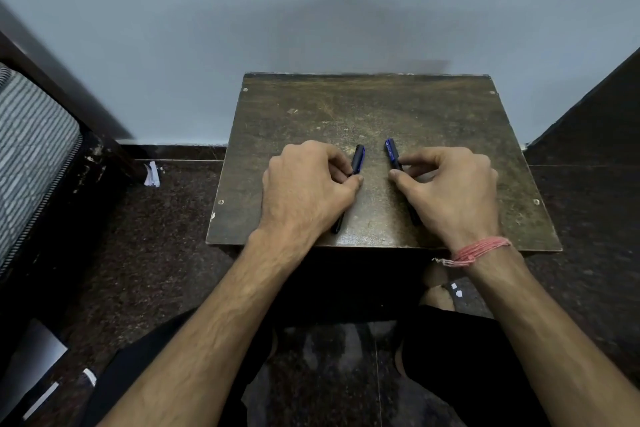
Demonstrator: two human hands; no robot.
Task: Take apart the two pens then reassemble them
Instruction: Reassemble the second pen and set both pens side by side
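Each pen runs lengthwise away from the body: left hand [304, 191] pinches left pen [358, 159], right hand [450, 191] pinches right pen [391, 153] (both whole, capped).

The far half of the small wooden table [363, 104] lies bare up to the wall [311, 10]. Between the left pen [358, 159] and right pen [391, 152] runs a narrow open strip. The bed frame [69, 121] crowds the left side.
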